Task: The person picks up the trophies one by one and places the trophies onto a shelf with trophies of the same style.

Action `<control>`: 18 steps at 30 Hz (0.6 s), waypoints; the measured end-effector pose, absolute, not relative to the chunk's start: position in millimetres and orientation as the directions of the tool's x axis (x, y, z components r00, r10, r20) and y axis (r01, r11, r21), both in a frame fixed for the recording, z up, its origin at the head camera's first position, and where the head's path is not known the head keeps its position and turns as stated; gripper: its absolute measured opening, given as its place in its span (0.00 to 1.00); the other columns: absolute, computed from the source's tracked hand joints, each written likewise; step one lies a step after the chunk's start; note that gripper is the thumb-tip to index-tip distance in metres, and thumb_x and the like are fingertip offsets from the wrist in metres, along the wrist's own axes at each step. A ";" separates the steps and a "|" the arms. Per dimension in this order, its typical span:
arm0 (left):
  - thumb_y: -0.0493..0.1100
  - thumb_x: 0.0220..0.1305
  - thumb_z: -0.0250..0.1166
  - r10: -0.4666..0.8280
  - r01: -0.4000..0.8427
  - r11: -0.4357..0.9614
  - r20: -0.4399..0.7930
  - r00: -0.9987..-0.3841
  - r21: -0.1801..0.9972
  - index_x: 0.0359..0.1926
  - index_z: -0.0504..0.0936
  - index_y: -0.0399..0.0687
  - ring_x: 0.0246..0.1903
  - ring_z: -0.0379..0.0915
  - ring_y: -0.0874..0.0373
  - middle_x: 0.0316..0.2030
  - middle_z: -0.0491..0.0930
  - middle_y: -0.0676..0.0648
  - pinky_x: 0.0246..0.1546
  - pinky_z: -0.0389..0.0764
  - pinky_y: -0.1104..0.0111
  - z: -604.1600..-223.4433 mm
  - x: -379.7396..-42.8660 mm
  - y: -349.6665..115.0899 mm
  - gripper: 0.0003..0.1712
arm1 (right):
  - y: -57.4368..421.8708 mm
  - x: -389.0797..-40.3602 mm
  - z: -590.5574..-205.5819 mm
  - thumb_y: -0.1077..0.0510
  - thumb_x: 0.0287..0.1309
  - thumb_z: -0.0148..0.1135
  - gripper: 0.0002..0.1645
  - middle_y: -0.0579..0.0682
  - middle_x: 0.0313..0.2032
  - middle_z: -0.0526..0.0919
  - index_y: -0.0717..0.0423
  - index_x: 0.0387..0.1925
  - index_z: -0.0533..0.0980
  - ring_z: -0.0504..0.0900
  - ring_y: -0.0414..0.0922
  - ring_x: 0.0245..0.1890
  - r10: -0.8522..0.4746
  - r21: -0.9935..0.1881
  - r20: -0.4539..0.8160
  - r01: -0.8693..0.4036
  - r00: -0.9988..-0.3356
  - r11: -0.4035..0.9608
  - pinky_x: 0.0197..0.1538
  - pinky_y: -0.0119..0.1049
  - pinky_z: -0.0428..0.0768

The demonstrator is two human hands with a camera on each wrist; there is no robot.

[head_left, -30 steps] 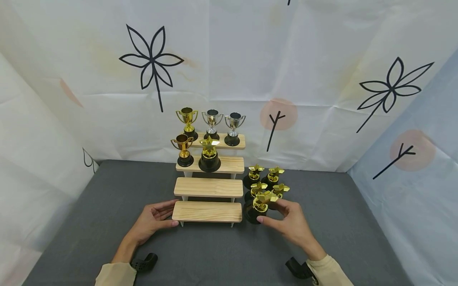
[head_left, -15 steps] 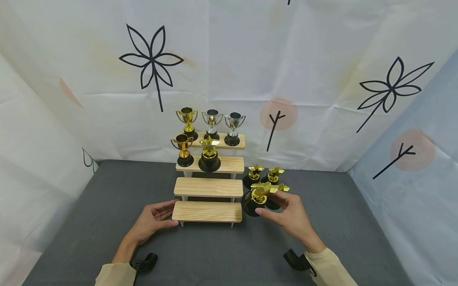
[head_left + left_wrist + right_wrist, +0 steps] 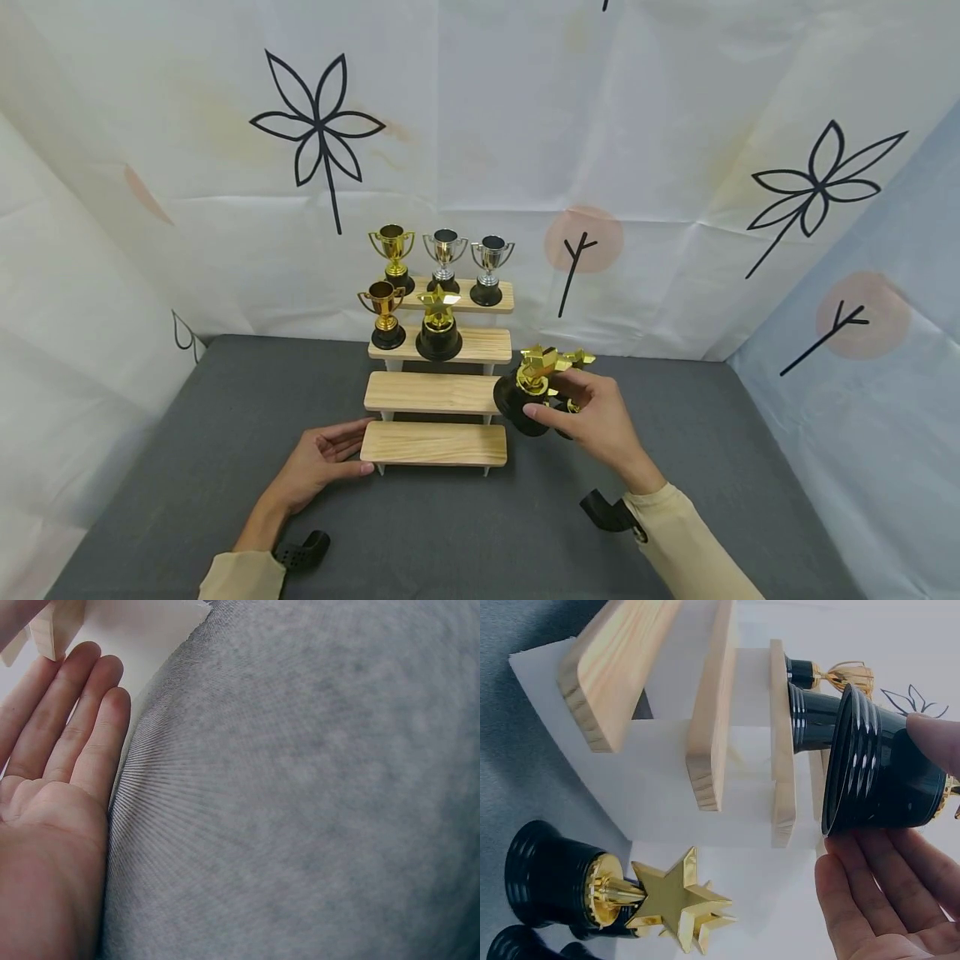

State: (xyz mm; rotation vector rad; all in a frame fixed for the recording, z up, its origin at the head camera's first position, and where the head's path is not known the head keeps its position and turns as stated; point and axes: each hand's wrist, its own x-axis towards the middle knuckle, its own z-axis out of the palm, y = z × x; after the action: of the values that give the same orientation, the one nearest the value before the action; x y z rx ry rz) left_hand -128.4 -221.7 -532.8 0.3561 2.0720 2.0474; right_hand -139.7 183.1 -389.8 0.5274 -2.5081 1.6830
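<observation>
My right hand (image 3: 596,421) grips a gold star trophy by its black base (image 3: 892,765), thumb on one side and fingers on the other. The trophy tilts slightly, near the right ends of the stand's lower steps, and overlaps the second-lowest step in the head view. My left hand (image 3: 318,467) rests at the left end of the lowest wooden step (image 3: 435,446), its fingers extended in the left wrist view. On the second-highest step stand a gold-bronze cup trophy (image 3: 386,312) and a star trophy (image 3: 438,333).
Along the top step stand a gold cup (image 3: 392,246) and two silver cups (image 3: 446,250). More star trophies (image 3: 551,874) stand on the grey table right of the stand, partly hidden by my right hand. A white patterned cloth (image 3: 660,275) hangs behind.
My right hand has raised the star trophy from the front of the table group, moving it away from me and slightly left toward the stand. The left hand has stayed in place.
</observation>
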 end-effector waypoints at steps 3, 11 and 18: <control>0.29 0.55 0.76 0.314 0.024 0.008 0.020 -0.949 1.000 0.70 0.65 0.22 0.58 0.75 0.67 0.66 0.66 0.22 0.61 0.78 0.71 -532.6 -128.5 -221.6 0.44 | 180.6 -146.5 -387.8 0.60 0.52 0.79 0.28 0.56 0.53 0.84 0.62 0.55 0.82 0.83 0.50 0.56 -0.237 -0.892 0.248 -0.317 -0.939 0.322 0.62 0.52 0.81; 0.29 0.55 0.75 0.314 0.025 0.015 0.019 -0.949 1.000 0.70 0.65 0.22 0.58 0.75 0.67 0.65 0.66 0.22 0.61 0.78 0.72 -532.2 -128.5 -221.7 0.44 | 174.0 -162.5 -378.4 0.58 0.52 0.80 0.31 0.56 0.54 0.84 0.60 0.58 0.81 0.83 0.51 0.55 -0.244 -0.891 0.238 -0.311 -0.940 0.331 0.61 0.54 0.81; 0.29 0.55 0.76 0.311 0.014 0.017 0.008 -0.950 1.000 0.70 0.64 0.22 0.57 0.76 0.67 0.65 0.67 0.22 0.61 0.78 0.71 -532.2 -128.7 -222.0 0.44 | 167.7 -173.7 -377.1 0.56 0.55 0.78 0.31 0.56 0.56 0.83 0.59 0.60 0.80 0.82 0.53 0.58 -0.251 -0.887 0.212 -0.294 -0.944 0.355 0.60 0.54 0.82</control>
State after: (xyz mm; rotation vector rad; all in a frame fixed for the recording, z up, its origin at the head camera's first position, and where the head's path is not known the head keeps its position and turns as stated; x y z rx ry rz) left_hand -128.7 -222.0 -532.2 0.3391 2.0744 2.0359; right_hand -173.7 167.7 -377.1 0.5140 -2.5533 1.6850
